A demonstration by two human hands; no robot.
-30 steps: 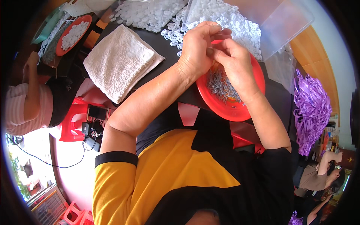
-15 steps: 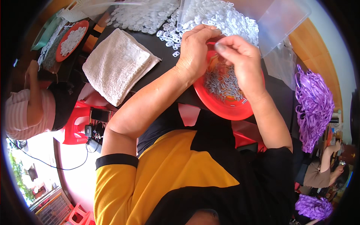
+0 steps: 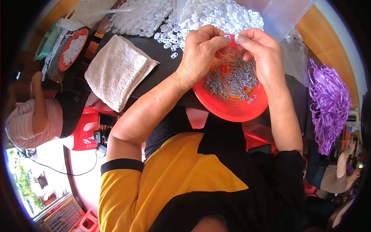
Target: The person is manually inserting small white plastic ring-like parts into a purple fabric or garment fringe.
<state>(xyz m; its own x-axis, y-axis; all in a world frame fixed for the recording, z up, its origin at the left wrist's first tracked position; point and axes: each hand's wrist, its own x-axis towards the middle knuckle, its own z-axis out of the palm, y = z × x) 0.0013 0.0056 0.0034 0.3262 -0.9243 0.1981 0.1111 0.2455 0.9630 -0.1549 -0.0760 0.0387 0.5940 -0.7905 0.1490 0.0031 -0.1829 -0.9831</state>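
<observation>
Above a red bowl [image 3: 231,114], both my hands are raised with their fingertips pinched close together. My left hand [image 3: 204,51] grips a small white oval plastic piece [image 3: 227,36] between thumb and forefinger. Between the thumb and finger of my right hand [image 3: 263,56] is another small white piece [image 3: 236,38], mostly covered. A narrow gap separates the two hands. Thin grey metal pins [image 3: 230,83] lie loose in the bowl below. Whether either hand also has a pin cannot be made out.
Heaps of white two-holed plastic pieces [image 3: 220,17] fill the far side, partly in a clear plastic bin [image 3: 284,23]. A folded beige towel [image 3: 118,71] lies to the left. Purple ribbon bundles [image 3: 328,104] hang at right. Other people sit on both sides; an orange plate [image 3: 84,34] is far left.
My right hand has moved slightly right, and its fingertips now face those of my left hand with white pieces showing. More of the pins in the bowl is visible. The view has shifted slightly.
</observation>
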